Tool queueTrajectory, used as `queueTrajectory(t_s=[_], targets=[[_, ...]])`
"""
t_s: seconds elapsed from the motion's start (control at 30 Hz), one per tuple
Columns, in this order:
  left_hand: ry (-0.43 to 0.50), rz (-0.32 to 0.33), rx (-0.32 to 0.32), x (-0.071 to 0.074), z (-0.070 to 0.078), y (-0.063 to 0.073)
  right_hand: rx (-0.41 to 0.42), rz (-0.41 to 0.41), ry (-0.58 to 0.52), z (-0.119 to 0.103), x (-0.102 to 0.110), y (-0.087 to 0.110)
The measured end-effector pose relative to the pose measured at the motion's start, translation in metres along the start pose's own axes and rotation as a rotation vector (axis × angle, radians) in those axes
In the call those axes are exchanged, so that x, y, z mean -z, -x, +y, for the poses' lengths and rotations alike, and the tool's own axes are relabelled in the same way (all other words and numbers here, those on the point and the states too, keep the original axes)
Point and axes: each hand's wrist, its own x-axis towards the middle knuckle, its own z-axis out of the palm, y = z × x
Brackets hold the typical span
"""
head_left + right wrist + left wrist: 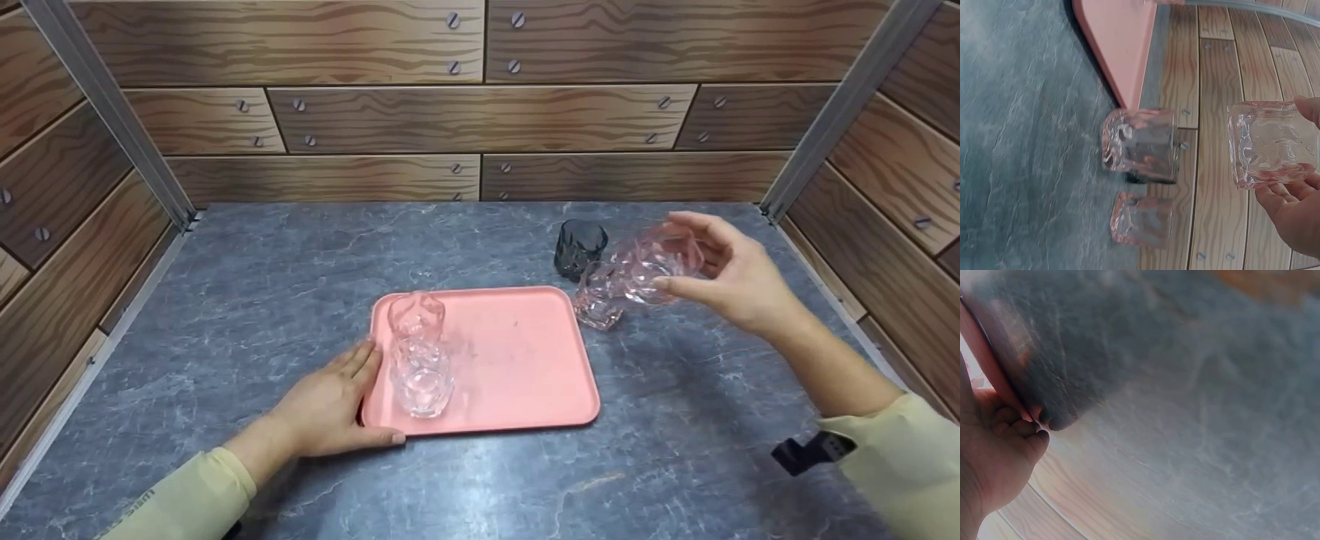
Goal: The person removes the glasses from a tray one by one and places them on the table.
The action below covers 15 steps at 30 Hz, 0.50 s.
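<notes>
My right hand (731, 274) holds a pink-tinted clear glass (1272, 146) between thumb and fingers, raised over the right side of the table. Beneath and left of it, a pink-tinted glass (598, 306) and a dark grey glass (580, 251) stand on the table. One more pinkish glass (1143, 222) shows in the right wrist view. At the near left corner of a pink tray (517, 375), my left hand (330, 401) touches the left rim with extended fingers, its thumb along the front edge. On the tray's left side, a pinkish glass (416, 319) stands behind clear glassware (425, 390).
The tray lies on a grey marbled tabletop (300, 262). Wood-patterned panels (480, 120) wall in the back and both sides, with metal strips (825, 97) at the corners. A black strap (814, 451) sits at the right sleeve.
</notes>
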Motion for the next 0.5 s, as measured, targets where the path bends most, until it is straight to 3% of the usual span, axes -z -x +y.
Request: queueTrajectory(t_s=[0.5], targets=[[0.001, -0.003, 0.006, -0.001, 0.0, 0.0, -0.118, 0.03, 0.023, 0.033, 0.019, 0.008]])
